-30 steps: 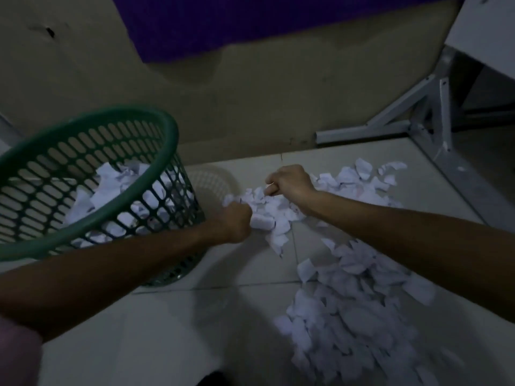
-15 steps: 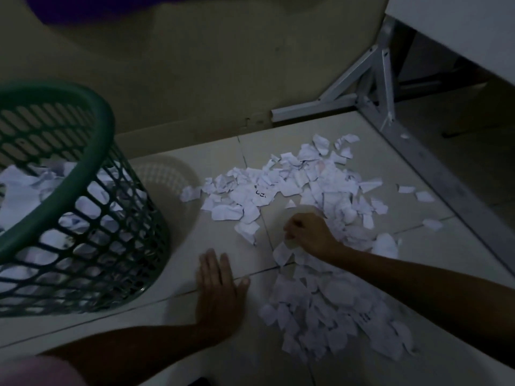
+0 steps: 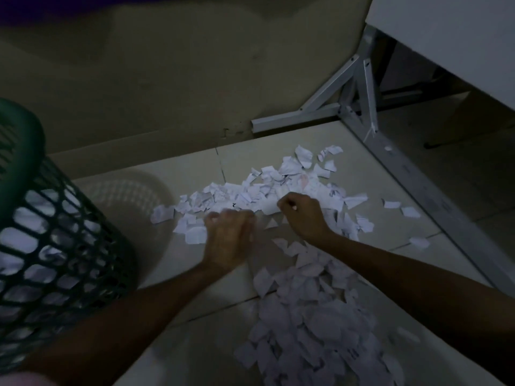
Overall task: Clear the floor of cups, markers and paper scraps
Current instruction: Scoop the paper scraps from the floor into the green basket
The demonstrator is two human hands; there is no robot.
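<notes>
White paper scraps (image 3: 303,324) lie in a long heap on the tiled floor, from near the wall down to the bottom edge. My left hand (image 3: 227,240), blurred, has its fingers curled down into the scraps at the middle of the heap. Just to its right, my right hand (image 3: 302,218) curls its fingers round scraps too. The two hands sit close together. A green mesh basket (image 3: 55,246) stands at the left, with paper scraps inside. No cups or markers are in view.
A beige wall (image 3: 167,79) runs along the back. A grey metal table frame (image 3: 418,174) crosses the floor at the right, under a white tabletop (image 3: 446,37). A few stray scraps (image 3: 409,211) lie near the frame. The light is dim.
My left hand has left the floor tile, where it lay flat, and moved forward into the heap with curled fingers. My right hand has moved up and right to the far part.
</notes>
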